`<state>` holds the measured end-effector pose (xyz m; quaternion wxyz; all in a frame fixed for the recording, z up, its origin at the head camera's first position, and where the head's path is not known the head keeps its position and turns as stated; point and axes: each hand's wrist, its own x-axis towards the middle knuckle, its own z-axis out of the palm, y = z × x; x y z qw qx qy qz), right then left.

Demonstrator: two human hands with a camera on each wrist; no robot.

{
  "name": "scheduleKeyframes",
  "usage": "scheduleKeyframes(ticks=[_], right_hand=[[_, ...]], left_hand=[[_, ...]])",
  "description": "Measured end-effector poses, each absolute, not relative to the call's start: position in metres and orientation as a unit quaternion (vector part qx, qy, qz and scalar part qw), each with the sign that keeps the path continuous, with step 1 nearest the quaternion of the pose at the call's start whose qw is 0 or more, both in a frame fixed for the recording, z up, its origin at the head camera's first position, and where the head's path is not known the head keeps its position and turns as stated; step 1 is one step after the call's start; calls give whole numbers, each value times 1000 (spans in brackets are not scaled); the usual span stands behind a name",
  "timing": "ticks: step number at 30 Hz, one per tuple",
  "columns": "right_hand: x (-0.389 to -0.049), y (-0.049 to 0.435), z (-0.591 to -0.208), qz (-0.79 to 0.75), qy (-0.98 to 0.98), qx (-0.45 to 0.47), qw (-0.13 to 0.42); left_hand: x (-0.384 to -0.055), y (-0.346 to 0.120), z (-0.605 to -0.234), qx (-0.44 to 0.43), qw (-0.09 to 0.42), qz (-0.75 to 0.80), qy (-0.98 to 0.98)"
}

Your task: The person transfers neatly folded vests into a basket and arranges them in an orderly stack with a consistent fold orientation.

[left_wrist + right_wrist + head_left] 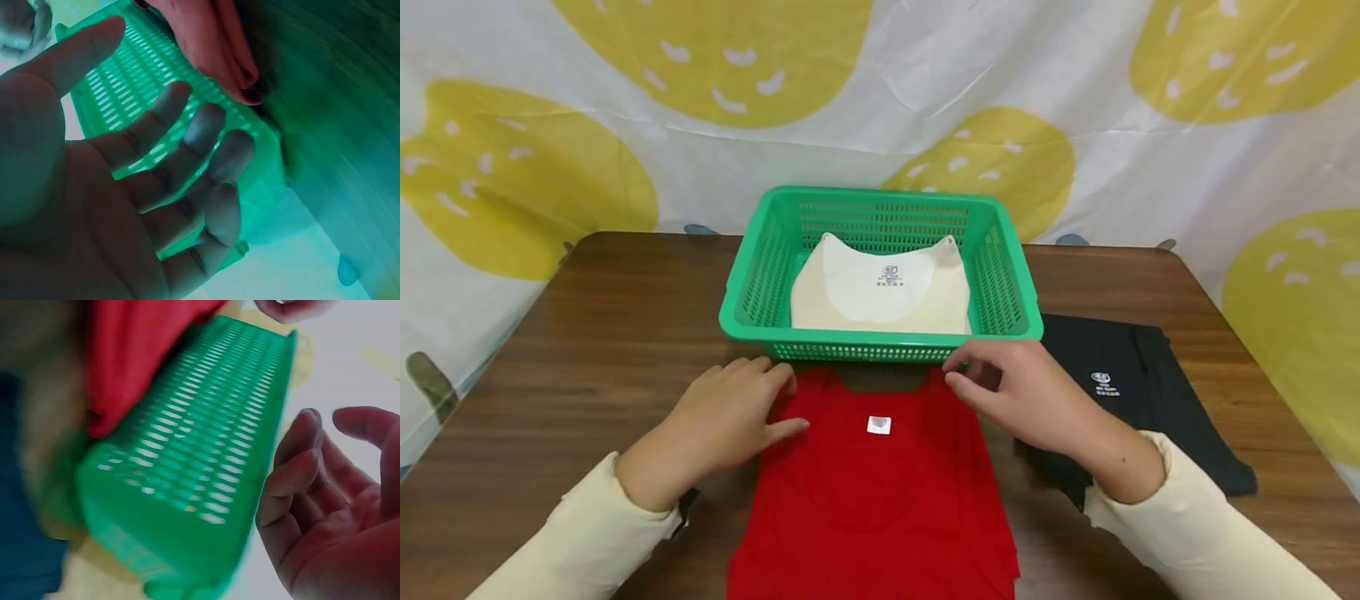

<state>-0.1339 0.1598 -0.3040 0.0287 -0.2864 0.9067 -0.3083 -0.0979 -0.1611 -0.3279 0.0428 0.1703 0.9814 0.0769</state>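
A red sleeveless top (880, 500) lies flat on the table, its neck end up against the front of a green plastic basket (880, 339). My left hand (722, 417) hovers by its upper left edge; in the left wrist view the palm is bare and the fingers are loosely bent. Over the upper right corner is my right hand (1022, 387). In the right wrist view its thumb and forefinger stand apart, and nothing is held between them. Inside the basket lies a cream sleeveless top (887, 308) with dark print at its neck.
Right of the basket, a folded black garment (1138, 375) with a small white print lies partly under my right forearm. The brown wooden table (625, 333) reaches back to a white cloth (700, 167) patterned with large yellow fruit shapes.
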Motion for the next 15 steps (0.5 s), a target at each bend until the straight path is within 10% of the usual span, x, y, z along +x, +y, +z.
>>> scheduleKeyframes(ticks=[15], right_hand=[[-152,186,-349,-290,920,-191,182]], left_hand=[[-107,-170,-344,137,75,50,986]])
